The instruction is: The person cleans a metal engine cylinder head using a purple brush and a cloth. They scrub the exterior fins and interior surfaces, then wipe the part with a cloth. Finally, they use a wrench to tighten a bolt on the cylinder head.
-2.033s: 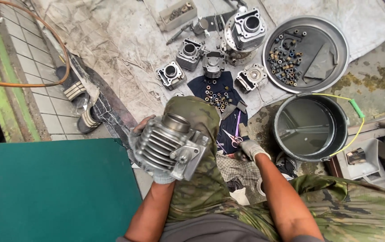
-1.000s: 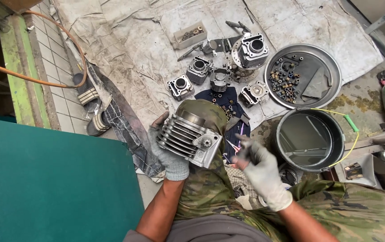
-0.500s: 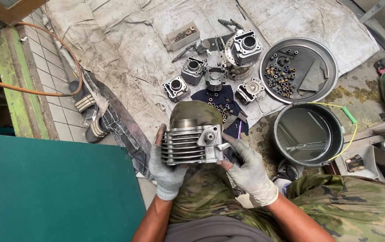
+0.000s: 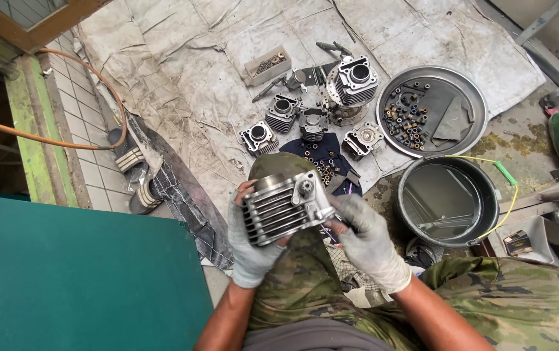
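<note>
A finned grey metal engine cylinder (image 4: 283, 205) sits above my camouflage-clad knee, held between both gloved hands. My left hand (image 4: 248, 250) cups it from below and behind, fingers wrapped over its left side. My right hand (image 4: 367, 237) grips its right end near a small round fitting. On the cloth beyond lie several more engine cylinders (image 4: 355, 80) and a dark cloth (image 4: 322, 153) strewn with small metal bushings.
A round metal tray (image 4: 474, 127) with small parts lies at the upper right. A dark bucket (image 4: 491, 195) with a yellow-green handle stands at the right. A green surface (image 4: 84, 279) fills the lower left. Sandals (image 4: 130, 159) and an orange hose (image 4: 52, 130) lie left.
My right hand came up from the floor and took hold of the cylinder's right end. The cylinder turned in my hands and now tilts with its fins facing me.
</note>
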